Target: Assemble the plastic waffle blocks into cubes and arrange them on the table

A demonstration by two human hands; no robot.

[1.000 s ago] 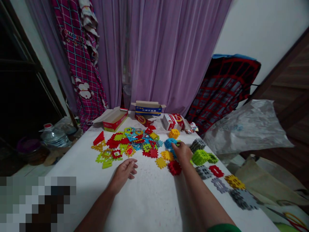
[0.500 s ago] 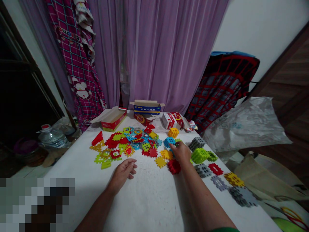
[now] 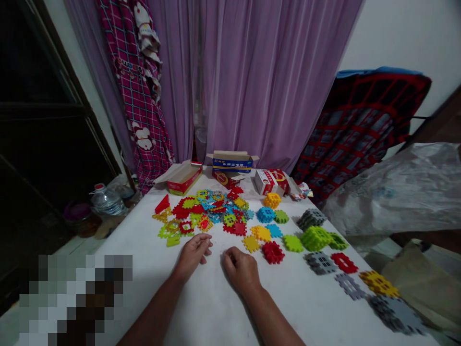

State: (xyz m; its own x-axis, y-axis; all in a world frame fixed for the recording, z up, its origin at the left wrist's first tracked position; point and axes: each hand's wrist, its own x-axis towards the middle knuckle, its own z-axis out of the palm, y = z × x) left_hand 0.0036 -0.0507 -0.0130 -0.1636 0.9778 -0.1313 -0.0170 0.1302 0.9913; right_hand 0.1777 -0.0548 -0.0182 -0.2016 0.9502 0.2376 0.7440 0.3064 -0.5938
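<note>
My left hand (image 3: 194,254) rests on the white table just in front of the mixed pile, its fingers loosely stretched with nothing in them. To its right, my right hand (image 3: 242,270) lies on the table with curled fingers, and no piece shows in it. The nearest pieces to that hand are a yellow notched plastic piece (image 3: 251,244) and a red stack (image 3: 272,253). Behind my left hand spreads a pile of interlocking plastic building pieces (image 3: 219,206) in red, green, blue and yellow. Sorted further right are a blue stack (image 3: 265,215), a green stack (image 3: 314,238) and a grey stack (image 3: 320,263).
At the table's back stand an open red box (image 3: 185,179), a blue box (image 3: 232,162) and a red-white box (image 3: 271,182). More grey pieces (image 3: 394,312) lie near the right edge. A water jug (image 3: 107,201) stands on the floor at left, and a plastic sheet (image 3: 403,192) hangs at right.
My right hand has drawn back from beside the blue stack to the table's middle, its fingers now curled. My left hand stays about where it was. The view has shifted slightly left.
</note>
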